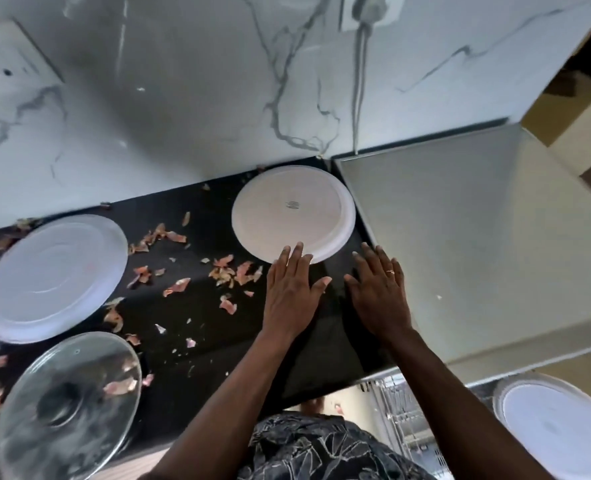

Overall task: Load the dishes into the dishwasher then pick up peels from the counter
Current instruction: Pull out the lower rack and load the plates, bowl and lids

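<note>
An upside-down white plate lies at the back of the black counter. My left hand lies flat with straight fingers, its fingertips on the plate's near rim. My right hand is also flat and open, just right of the plate, fingertips at the counter's right edge. A second white plate lies upside down at the left. Below it sits a clear glass lid. Pinkish peels are scattered over the counter between the plates. Another white plate sits in the dishwasher rack at lower right.
A grey appliance top adjoins the counter on the right. A marble wall rises behind, with a socket at the left and a plug with a cable near the top. The counter's front edge runs just above my patterned shirt.
</note>
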### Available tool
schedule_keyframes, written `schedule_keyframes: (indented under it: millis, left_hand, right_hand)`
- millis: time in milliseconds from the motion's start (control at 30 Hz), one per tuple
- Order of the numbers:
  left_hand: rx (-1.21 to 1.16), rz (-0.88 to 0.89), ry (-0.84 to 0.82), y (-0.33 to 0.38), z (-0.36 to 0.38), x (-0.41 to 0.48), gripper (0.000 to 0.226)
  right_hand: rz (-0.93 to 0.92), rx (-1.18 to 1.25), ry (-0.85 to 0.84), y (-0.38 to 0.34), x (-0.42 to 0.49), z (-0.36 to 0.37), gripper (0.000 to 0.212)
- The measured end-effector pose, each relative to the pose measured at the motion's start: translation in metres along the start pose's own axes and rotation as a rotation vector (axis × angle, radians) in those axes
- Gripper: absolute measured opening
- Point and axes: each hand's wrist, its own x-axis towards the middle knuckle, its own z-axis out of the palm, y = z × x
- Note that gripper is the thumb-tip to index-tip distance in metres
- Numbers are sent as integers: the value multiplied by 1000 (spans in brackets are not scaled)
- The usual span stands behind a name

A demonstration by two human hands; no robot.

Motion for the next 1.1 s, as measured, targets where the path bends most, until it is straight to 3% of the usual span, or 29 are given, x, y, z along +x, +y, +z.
schedule_keyframes:
  millis: [267,400,733,867,1100]
  left_hand:
    - [-40,-136,-43,-67,-29,64,63]
    - [-155,-351,-64,-94,-37,102,69]
    - [-371,-676,27,-103,-47,169,72]
    - [-499,-813,30,-110,-51,182,80]
    - [-743,-894,-57,-112,-40,177,105]
  right_hand:
    - [89,-5,-164,-27,79,16,57]
    - [270,192,-244,-35,109,15,64]
    - [472,308,-222,-42,151,9,73]
    - [522,379,-172,-39,141,8,74]
    - [554,479,-121,-23,115,-6,89]
